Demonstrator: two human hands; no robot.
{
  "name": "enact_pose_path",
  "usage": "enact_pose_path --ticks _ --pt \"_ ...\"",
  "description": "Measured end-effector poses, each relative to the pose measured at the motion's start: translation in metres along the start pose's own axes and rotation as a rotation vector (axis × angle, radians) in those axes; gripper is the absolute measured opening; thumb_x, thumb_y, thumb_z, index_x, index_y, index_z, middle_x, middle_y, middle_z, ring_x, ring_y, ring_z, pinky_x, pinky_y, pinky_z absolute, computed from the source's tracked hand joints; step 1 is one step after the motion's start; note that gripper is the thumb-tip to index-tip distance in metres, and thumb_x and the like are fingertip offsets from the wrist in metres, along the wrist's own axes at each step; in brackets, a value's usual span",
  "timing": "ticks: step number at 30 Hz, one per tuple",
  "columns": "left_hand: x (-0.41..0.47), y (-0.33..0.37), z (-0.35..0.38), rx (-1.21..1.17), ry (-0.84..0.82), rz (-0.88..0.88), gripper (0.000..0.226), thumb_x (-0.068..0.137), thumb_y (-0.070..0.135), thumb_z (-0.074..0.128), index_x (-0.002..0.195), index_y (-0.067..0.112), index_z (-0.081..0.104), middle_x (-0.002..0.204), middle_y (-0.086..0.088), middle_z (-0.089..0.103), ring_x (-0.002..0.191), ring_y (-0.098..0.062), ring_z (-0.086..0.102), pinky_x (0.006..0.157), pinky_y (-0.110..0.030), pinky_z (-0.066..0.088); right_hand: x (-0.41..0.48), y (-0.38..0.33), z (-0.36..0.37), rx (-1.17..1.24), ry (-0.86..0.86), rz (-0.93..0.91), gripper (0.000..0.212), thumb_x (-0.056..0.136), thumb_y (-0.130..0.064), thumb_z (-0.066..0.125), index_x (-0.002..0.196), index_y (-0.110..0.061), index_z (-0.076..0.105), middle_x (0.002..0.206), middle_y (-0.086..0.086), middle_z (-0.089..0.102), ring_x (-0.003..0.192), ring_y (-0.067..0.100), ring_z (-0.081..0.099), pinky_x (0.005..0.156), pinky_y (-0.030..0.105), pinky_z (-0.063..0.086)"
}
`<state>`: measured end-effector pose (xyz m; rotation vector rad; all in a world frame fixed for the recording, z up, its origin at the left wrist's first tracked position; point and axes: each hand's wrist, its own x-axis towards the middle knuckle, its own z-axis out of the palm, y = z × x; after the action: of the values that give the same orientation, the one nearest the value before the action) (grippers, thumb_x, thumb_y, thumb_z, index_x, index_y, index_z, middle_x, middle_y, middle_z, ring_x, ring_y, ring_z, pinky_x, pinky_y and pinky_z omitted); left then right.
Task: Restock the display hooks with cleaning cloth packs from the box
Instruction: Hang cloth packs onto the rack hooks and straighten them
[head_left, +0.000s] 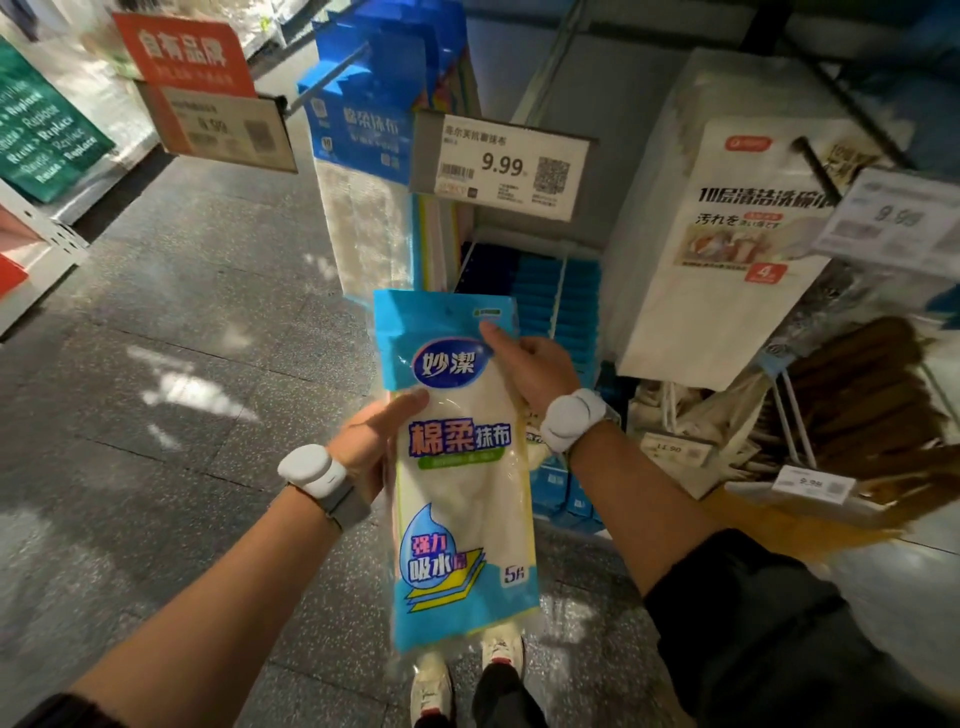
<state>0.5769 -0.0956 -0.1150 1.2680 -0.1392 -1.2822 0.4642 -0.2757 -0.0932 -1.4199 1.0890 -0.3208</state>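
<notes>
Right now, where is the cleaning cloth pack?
Centre of the head view, below the 9.99 price tag: the cloth pack, left hand gripping its side, right hand pinching its top.

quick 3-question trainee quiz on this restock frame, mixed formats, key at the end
1. True or false: only one hand holds the cloth pack.
2. The right hand grips the pack near its: A) top B) middle C) bottom.
3. Fill in: the price tag above the pack reads ___.
Key: 1 false, the left hand holds it too; 2 A; 3 9.99.
</notes>
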Motion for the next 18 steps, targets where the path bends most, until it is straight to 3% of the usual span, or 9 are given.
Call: enact_pose_path --ticks 2,4,6,9,12,14,18 --pt "-0.004 0.001 -0.002 0.04 -0.017 0.009 0.07 0.071 0.042 0.086 0.132 0.013 0.064 0.124 -0.023 0.071 0.106 -0.042 0.072 0.09 -0.055 0.059 0.003 0.002 -0.001 0.079 -0.034 0.041 0.038 0.083 -0.046 0.077 0.069 -0.014 0.063 0.066 0.0 0.07 0.054 0.005 0.067 0.048 0.018 0.052" --pt "-0.006 0.002 -0.009 0.088 -0.021 -0.003 0.102 0.049 0.057 0.096 0.134 0.013 0.062 0.124 -0.023 0.071 0.109 -0.044 0.071 0.091 -0.057 0.058 0.001 0.0 0.002 0.159 -0.074 0.118 0.027 0.082 -0.041 0.079 0.085 -0.014 0.073 0.086 0.008 0.078 0.08 0.024 0.076 0.074 0.036 0.064" --pt "-0.004 0.001 -0.015 0.085 -0.031 -0.033 0.115 0.038 0.068 0.094 0.135 0.016 0.062 0.125 -0.022 0.071 0.112 -0.045 0.069 0.093 -0.059 0.057 0.002 0.004 0.0 0.274 -0.112 0.253 0.034 0.08 -0.04 0.077 0.102 -0.013 0.075 0.1 0.015 0.077 0.093 0.035 0.074 0.086 0.054 0.06" --pt "-0.005 0.002 -0.023 0.08 0.032 -0.078 0.105 0.047 0.08 0.084 0.133 0.022 0.067 0.126 -0.019 0.072 0.115 -0.043 0.068 0.101 -0.063 0.052 -0.004 0.007 -0.002 0.405 -0.116 0.368 0.048 0.077 -0.041 0.074 0.116 -0.013 0.072 0.106 0.015 0.076 0.098 0.036 0.071 0.093 0.06 0.054" --pt "-0.003 0.006 -0.027 0.09 0.157 -0.055 0.074 0.076 0.074 0.069 0.128 0.021 0.071 0.119 -0.015 0.075 0.105 -0.037 0.072 0.098 -0.059 0.056 -0.009 0.017 -0.013 0.532 -0.094 0.374 0.037 0.087 -0.032 0.069 0.115 -0.008 0.071 0.103 0.016 0.076 0.096 0.036 0.071 0.098 0.056 0.053" --pt "-0.001 0.011 -0.03 0.094 0.209 -0.032 0.073 0.076 0.072 0.07 0.127 0.02 0.071 0.118 -0.014 0.076 0.105 -0.035 0.073 0.098 -0.057 0.056 -0.012 0.028 -0.024 0.583 -0.05 0.394 0.029 0.092 -0.025 0.065 0.114 -0.006 0.068 0.104 0.018 0.075 0.089 0.034 0.069 0.095 0.053 0.055" --pt "0.002 0.024 -0.03 0.102 0.238 0.064 0.068 0.077 0.067 0.074 0.129 0.022 0.07 0.117 -0.01 0.077 0.11 -0.033 0.073 0.101 -0.057 0.055 -0.025 0.06 -0.046 0.656 -0.003 0.438 0.041 0.093 -0.024 0.063 0.131 -0.008 0.061 0.128 0.02 0.067 0.113 0.037 0.064 0.101 0.057 0.05"
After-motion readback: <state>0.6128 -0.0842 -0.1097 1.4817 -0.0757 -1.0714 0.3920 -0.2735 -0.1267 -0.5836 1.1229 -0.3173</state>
